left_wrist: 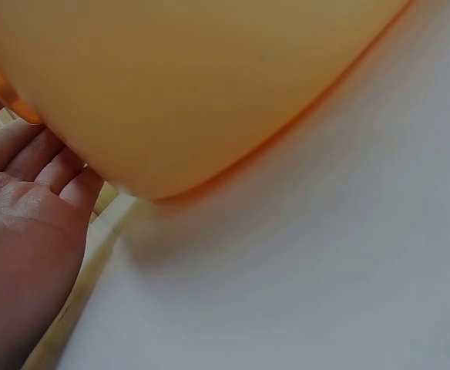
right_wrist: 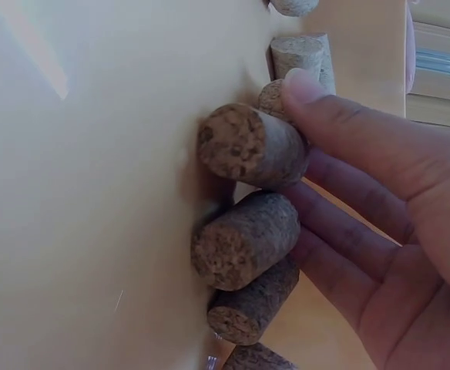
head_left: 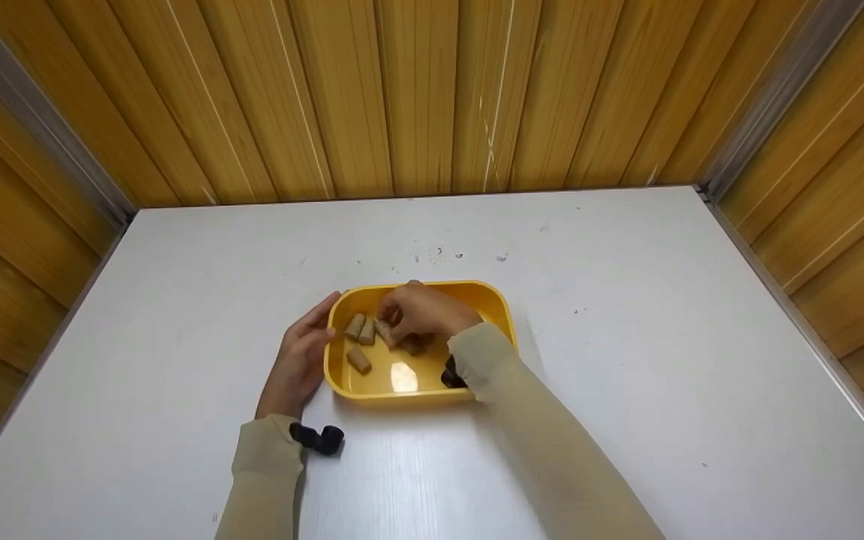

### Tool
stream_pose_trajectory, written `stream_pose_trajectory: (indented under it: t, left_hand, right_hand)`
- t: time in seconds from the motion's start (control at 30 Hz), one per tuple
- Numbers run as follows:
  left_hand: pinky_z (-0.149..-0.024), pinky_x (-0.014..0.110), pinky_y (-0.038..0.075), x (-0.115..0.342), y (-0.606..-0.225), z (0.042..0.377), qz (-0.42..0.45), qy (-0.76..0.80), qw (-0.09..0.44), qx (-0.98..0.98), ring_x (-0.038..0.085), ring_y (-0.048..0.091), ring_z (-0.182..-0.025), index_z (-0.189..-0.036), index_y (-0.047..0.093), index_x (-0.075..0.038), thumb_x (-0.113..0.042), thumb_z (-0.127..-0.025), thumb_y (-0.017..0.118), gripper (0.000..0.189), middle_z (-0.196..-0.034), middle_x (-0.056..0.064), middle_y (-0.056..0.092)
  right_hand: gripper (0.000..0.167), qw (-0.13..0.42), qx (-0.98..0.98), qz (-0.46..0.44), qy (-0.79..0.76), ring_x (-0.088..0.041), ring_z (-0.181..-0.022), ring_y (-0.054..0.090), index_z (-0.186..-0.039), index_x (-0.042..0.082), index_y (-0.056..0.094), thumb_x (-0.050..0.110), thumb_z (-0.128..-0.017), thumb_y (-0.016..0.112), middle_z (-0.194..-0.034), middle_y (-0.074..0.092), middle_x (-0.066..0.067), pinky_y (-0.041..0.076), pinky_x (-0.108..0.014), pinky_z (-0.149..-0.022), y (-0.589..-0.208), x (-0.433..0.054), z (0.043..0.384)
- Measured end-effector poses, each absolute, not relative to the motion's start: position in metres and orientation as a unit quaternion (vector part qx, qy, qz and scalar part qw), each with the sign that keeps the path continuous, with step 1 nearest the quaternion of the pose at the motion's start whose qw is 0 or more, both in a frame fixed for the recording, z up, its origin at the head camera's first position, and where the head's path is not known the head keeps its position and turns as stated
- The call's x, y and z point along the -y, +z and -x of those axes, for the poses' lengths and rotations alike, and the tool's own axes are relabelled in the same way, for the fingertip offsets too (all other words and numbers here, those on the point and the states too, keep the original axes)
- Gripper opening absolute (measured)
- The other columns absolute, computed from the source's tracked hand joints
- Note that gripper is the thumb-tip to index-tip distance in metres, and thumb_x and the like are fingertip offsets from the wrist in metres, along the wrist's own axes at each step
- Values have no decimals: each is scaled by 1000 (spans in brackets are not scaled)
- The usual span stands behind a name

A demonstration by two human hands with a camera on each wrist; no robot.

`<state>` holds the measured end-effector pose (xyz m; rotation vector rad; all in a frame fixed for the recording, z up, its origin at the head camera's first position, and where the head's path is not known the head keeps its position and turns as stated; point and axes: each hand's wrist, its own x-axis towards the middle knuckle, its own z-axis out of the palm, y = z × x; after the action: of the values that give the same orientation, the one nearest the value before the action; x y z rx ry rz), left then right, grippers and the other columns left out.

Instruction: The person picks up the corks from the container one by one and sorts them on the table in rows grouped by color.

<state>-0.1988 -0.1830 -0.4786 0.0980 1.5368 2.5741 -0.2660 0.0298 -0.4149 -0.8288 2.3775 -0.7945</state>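
White table (head_left: 177,337) under yellow tray (head_left: 372,381); your left hand (head_left: 301,360) grips tray's left rim, likely bracing it; your right hand (head_left: 432,311) pinches one cork (right_wrist: 252,146) inside tray, thumb opposing fingers, probably to stop roll; loose corks (head_left: 359,360) nearby

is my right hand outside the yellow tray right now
No, the right hand is inside the yellow tray, among the corks.

Behind the left hand (head_left: 301,356), a plain beige fabric sleeve (head_left: 261,480) ends in a creased cuff; a matching long beige fabric sleeve (head_left: 552,442) lies behind the right hand (head_left: 430,309). Inward at each wrist juts a small, black, knobby device (head_left: 319,439).
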Motion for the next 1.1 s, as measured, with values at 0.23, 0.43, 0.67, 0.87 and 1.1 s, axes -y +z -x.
stream_pose_trajectory:
  t: [0.23,0.43,0.67,0.87,1.1]
  left_hand:
    - [-114,28,35,183,-478,199,-27,854,71,-515,19,31,-143,-148,33,-3,8,-89,42,61,-154,7,34]
    - [-115,29,31,182,-478,198,-31,850,71,-520,18,29,-144,-149,32,-3,7,-90,41,61,-155,6,33]
    - [-116,29,32,183,-478,198,-29,846,72,-528,17,29,-144,-149,33,-4,7,-90,41,61,-155,5,33]
    - [-115,27,32,184,-479,198,-33,842,70,-533,18,28,-145,-149,31,-3,7,-90,41,60,-155,6,33]
    - [-113,27,35,184,-479,199,-38,841,73,-534,19,29,-145,-149,31,-2,6,-90,40,61,-156,6,32]
  right_hand:
    - [28,240,-865,316,-307,-16,-69,66,-111,11,70,14,-83,73,-100,71,-3,57,-23,-64,-414,-34,267]
    - [29,241,-855,321,-327,-22,-72,68,-114,10,69,14,-85,71,-100,72,-4,59,-30,-65,-409,-37,266]
    - [37,249,-854,312,-335,-24,-81,70,-121,11,66,18,-85,72,-109,70,-7,60,-36,-74,-397,-37,266]
    - [38,213,-850,350,-331,-14,-103,65,-121,11,67,21,-85,72,-118,69,-1,54,-29,-91,-386,-41,264]
    - [38,195,-853,350,-335,-13,-107,63,-121,13,67,23,-85,71,-118,68,1,52,-29,-96,-375,-47,260]
